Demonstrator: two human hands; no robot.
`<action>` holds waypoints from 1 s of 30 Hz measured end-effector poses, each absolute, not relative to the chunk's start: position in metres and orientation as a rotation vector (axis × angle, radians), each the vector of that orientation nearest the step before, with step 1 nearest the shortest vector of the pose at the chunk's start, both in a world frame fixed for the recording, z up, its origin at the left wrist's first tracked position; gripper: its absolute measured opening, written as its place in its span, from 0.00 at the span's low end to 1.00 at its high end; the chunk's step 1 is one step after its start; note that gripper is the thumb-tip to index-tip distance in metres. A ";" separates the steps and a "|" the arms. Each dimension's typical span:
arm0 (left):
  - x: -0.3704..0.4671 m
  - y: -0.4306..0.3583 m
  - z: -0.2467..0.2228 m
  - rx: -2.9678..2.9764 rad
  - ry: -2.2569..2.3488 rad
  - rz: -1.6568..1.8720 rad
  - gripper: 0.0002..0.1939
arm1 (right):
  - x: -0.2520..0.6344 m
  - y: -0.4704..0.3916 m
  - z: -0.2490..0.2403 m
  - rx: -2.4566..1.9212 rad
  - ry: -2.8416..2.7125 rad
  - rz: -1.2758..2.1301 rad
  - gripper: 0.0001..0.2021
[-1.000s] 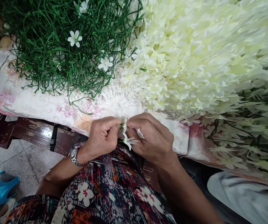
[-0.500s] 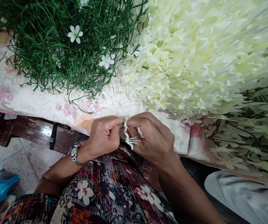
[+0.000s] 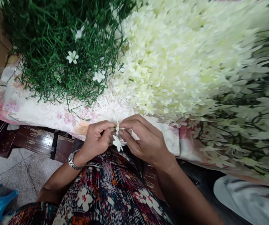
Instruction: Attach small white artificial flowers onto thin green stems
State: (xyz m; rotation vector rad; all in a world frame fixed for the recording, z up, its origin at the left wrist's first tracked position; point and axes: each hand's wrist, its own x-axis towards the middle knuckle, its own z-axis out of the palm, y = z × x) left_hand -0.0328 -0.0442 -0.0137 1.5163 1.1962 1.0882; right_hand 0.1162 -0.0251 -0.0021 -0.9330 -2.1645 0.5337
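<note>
A small white plastic flower (image 3: 118, 143) sits pinched between both hands at the surface (image 3: 31, 107) edge: left hand (image 3: 97, 139) fingers closed on its stem, right hand (image 3: 144, 140) fingers nipping a thin white stamen piece (image 3: 121, 128) just above.

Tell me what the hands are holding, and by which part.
Both hands, left and right, pinch a small white flower at its top, fingertips meeting above the petals.

at twelve o'clock a cream-white flower heap (image 3: 172, 59); at ten, dark green stems (image 3: 55, 59) dotted with white blooms. the cloth (image 3: 43, 107) is white with pink florals. at six, a skirt (image 3: 106, 193) in red, black, white; a silver watch (image 3: 72, 160).
</note>
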 end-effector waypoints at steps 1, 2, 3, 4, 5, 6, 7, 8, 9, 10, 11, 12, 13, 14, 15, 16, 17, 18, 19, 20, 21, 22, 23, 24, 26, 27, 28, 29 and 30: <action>-0.034 -0.044 -0.012 1.504 1.181 1.129 0.09 | 0.117 -0.025 0.002 -0.930 -2.143 0.570 0.07; -0.036 -0.045 -0.012 1.514 1.176 1.174 0.09 | 0.118 -0.024 0.006 -0.930 -2.120 0.601 0.08; -0.037 -0.045 -0.011 1.541 1.180 1.221 0.08 | 0.118 -0.024 0.009 -0.931 -2.098 0.626 0.08; -0.038 -0.046 -0.010 1.585 1.188 1.265 0.07 | 0.119 -0.025 0.012 -0.933 -2.079 0.647 0.08; -0.039 -0.046 -0.010 1.640 1.196 1.312 0.06 | 0.119 -0.025 0.014 -0.935 -2.065 0.665 0.08; -0.039 -0.047 -0.010 1.700 1.204 1.350 0.05 | 0.120 -0.026 0.016 -0.936 -2.058 0.685 0.08; -0.039 -0.047 -0.010 1.762 1.213 1.381 0.06 | 0.119 -0.026 0.017 -0.939 -2.051 0.702 0.08; -0.039 -0.048 -0.011 1.821 1.220 1.402 0.07 | 0.119 -0.027 0.017 -0.941 -2.045 0.717 0.07; -0.039 -0.049 -0.011 1.878 1.227 1.412 0.09 | 0.118 -0.028 0.017 -0.938 -2.037 0.730 0.07; -0.039 -0.049 -0.011 1.930 1.233 1.417 0.10 | 0.117 -0.028 0.017 -0.931 -2.029 0.742 0.06; -0.038 -0.049 -0.012 1.979 1.239 1.415 0.11 | 0.116 -0.028 0.016 -0.920 -2.019 0.753 0.05; -0.038 -0.049 -0.012 2.025 1.245 1.410 0.12 | 0.116 -0.029 0.016 -0.909 -2.008 0.762 0.05; -0.037 -0.049 -0.012 2.068 1.252 1.405 0.12 | 0.115 -0.029 0.015 -0.898 -1.998 0.768 0.05; -0.037 -0.049 -0.013 2.107 1.260 1.400 0.13 | 0.115 -0.029 0.015 -0.892 -1.988 0.776 0.04; -0.037 -0.049 -0.014 2.139 1.267 1.393 0.13 | 0.116 -0.029 0.014 -0.890 -1.977 0.786 0.04; -0.037 -0.049 -0.014 2.165 1.271 1.384 0.13 | 0.116 -0.029 0.013 -0.889 -1.967 0.805 0.04; -0.037 -0.049 -0.014 2.184 1.274 1.375 0.13 | 0.117 -0.029 0.013 -0.884 -1.955 0.832 0.04; -0.037 -0.049 -0.015 2.200 1.276 1.368 0.13 | 0.117 -0.028 0.012 -0.878 -1.944 0.865 0.04; -0.037 -0.049 -0.015 2.215 1.280 1.360 0.13 | 0.118 -0.028 0.011 -0.871 -1.934 0.895 0.04; -0.037 -0.049 -0.015 2.234 1.284 1.350 0.13 | 0.118 -0.027 0.010 -0.868 -1.927 0.916 0.04; -0.037 -0.049 -0.015 2.256 1.292 1.341 0.14 | 0.118 -0.027 0.010 -0.867 -1.923 0.926 0.03; -0.037 -0.049 -0.016 2.281 1.299 1.334 0.14 | 0.118 -0.026 0.009 -0.872 -1.921 0.925 0.03; -0.037 -0.049 -0.016 2.305 1.307 1.325 0.14 | 0.118 -0.026 0.009 -0.877 -1.921 0.915 0.03; -0.037 -0.050 -0.016 2.327 1.313 1.315 0.14 | 0.118 -0.026 0.008 -0.885 -1.921 0.900 0.03; -0.036 -0.050 -0.018 2.360 1.324 1.301 0.14 | 0.117 -0.026 0.008 -0.904 -1.921 0.873 0.04; -0.036 -0.050 -0.018 2.372 1.329 1.293 0.14 | 0.116 -0.026 0.008 -0.916 -1.923 0.861 0.04; -0.036 -0.050 -0.019 2.379 1.334 1.282 0.14 | 0.116 -0.027 0.008 -0.931 -1.923 0.849 0.04; -0.035 -0.050 -0.019 2.376 1.339 1.271 0.13 | 0.115 -0.027 0.008 -0.945 -1.923 0.838 0.04; -0.035 -0.050 -0.019 2.362 1.340 1.263 0.13 | 0.115 -0.028 0.007 -0.956 -1.921 0.827 0.04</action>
